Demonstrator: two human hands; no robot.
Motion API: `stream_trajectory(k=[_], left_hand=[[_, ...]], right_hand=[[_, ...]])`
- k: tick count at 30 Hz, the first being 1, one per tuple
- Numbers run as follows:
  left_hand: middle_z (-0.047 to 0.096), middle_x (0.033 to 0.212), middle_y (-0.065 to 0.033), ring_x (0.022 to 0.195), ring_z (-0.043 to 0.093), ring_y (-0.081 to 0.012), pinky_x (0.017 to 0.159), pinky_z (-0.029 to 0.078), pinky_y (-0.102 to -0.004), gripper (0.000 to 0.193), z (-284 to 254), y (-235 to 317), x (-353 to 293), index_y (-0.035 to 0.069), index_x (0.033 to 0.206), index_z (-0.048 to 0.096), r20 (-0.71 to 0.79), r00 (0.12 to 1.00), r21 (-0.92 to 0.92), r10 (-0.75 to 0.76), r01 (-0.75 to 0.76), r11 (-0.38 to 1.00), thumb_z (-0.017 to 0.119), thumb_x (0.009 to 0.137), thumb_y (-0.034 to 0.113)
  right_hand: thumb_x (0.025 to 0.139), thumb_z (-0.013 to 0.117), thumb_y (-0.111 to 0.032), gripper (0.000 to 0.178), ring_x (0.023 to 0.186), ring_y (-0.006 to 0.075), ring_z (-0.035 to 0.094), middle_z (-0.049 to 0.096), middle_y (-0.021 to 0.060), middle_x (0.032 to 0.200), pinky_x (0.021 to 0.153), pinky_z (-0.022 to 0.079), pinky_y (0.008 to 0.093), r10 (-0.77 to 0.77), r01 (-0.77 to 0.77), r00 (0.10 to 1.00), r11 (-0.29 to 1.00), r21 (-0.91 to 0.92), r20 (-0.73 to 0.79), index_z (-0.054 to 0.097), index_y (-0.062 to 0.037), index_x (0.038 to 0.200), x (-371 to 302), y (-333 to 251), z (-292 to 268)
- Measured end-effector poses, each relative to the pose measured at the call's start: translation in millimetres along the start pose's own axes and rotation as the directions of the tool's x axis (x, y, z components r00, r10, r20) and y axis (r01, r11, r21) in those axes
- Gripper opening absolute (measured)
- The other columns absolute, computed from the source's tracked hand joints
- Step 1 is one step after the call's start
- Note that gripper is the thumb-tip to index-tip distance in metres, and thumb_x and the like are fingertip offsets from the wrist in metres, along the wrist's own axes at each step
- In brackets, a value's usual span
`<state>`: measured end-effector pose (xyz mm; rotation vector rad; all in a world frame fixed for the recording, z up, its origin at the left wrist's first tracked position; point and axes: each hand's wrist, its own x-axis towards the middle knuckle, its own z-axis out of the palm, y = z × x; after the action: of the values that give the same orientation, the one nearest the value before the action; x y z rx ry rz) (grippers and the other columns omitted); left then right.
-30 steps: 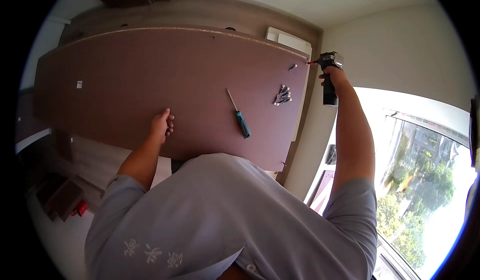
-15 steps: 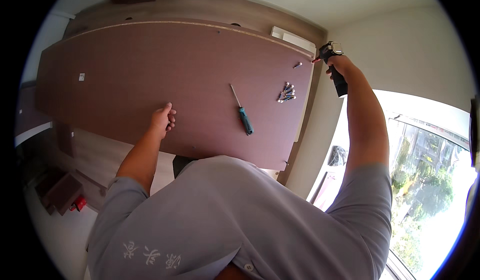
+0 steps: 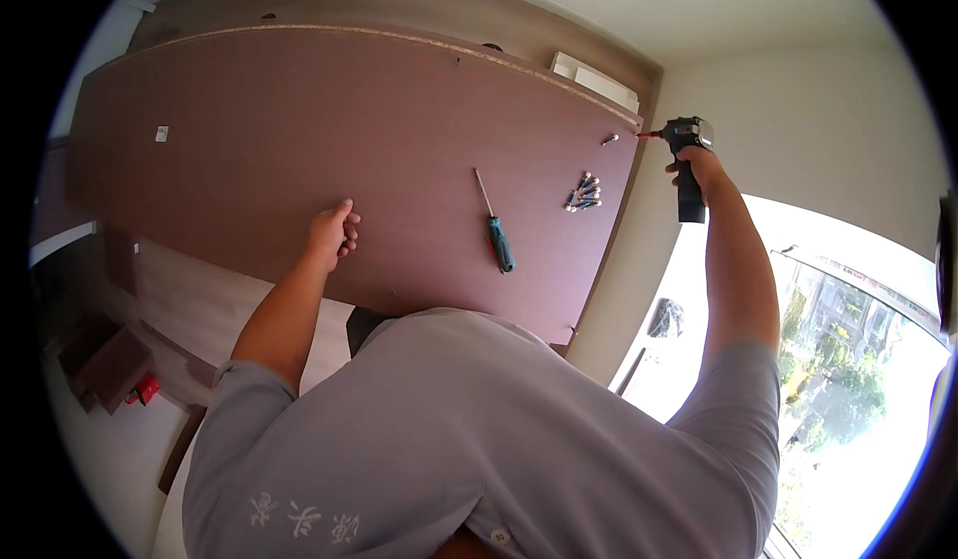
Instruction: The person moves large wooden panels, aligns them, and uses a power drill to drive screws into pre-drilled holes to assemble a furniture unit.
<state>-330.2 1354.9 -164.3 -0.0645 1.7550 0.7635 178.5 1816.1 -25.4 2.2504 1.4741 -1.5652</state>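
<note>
My right hand (image 3: 699, 168) is wrapped round the grip of a black cordless drill (image 3: 691, 200), held beyond the right end of a large brown board (image 3: 299, 120). The drill's reddish bit points left, its tip at the board's far right corner; whether it touches is too small to tell. Over the board's near part, my left hand (image 3: 335, 235) has its fingers curled in, and anything inside them is hidden. A screwdriver (image 3: 500, 245) with a teal handle lies on the board. Right of it lie several small connector bolts (image 3: 584, 198) in a cluster, and a single bolt (image 3: 610, 140) nearer the corner.
White pieces (image 3: 596, 82) lie behind the board's far edge. A pale wall (image 3: 768, 110) rises past the right end, with a bright window (image 3: 828, 349) at lower right. Brown panels (image 3: 110, 354) and a red object (image 3: 146, 389) are at lower left.
The drill has swung from a slant to nearly level and sits slightly lower and farther right in view. My left hand keeps its curled pose; the whole view has shifted a little.
</note>
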Motion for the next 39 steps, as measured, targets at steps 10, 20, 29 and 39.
stream_trajectory(k=[10,20,29,39], left_hand=[[0.054,0.063,0.0008,0.048,0.05,-0.0123,0.043,0.033,-0.0271,0.043,2,2,-2,0.011,0.091,0.064,-0.014,1.0,0.017,-0.009,0.009,1.0,0.061,0.1,0.053],[0.056,0.063,0.0,0.049,0.052,-0.0126,0.042,0.034,-0.0272,0.043,1,-3,-2,0.011,0.091,0.065,-0.046,0.999,0.041,-0.009,0.011,0.999,0.06,0.101,0.052],[0.055,0.064,0.0007,0.05,0.051,-0.0121,0.043,0.035,-0.0269,0.043,3,6,0,0.012,0.093,0.065,-0.048,0.999,0.061,-0.015,0.018,0.998,0.059,0.101,0.054],[0.055,0.066,0.0009,0.052,0.051,-0.0125,0.046,0.035,-0.0273,0.042,2,-3,2,0.012,0.094,0.064,-0.029,1.0,0.056,-0.003,0.005,0.998,0.058,0.101,0.054]], right_hand=[[0.087,0.059,-0.021,0.041,0.064,0.0252,0.066,0.073,0.0143,0.092,0.063,0.056,0.0404,0.074,-0.075,0.997,0.987,0.143,0.012,0.055,-0.0057,0.125,-5,2,-3],[0.084,0.065,-0.018,0.036,0.065,0.0248,0.066,0.07,0.0122,0.086,0.063,0.056,0.0406,0.036,-0.035,0.999,0.996,0.078,-0.023,0.059,-0.0028,0.115,-1,10,3],[0.083,0.067,-0.018,0.042,0.067,0.0235,0.067,0.072,0.0132,0.091,0.063,0.055,0.0379,-0.116,0.12,0.991,0.992,0.049,-0.073,0.062,0.0013,0.119,-31,4,1],[0.079,0.07,-0.005,0.039,0.082,0.0155,0.066,0.069,0.0065,0.089,0.075,0.055,0.0316,-0.448,0.514,0.836,0.842,0.166,-0.318,0.065,-0.0008,0.118,-181,206,140]])
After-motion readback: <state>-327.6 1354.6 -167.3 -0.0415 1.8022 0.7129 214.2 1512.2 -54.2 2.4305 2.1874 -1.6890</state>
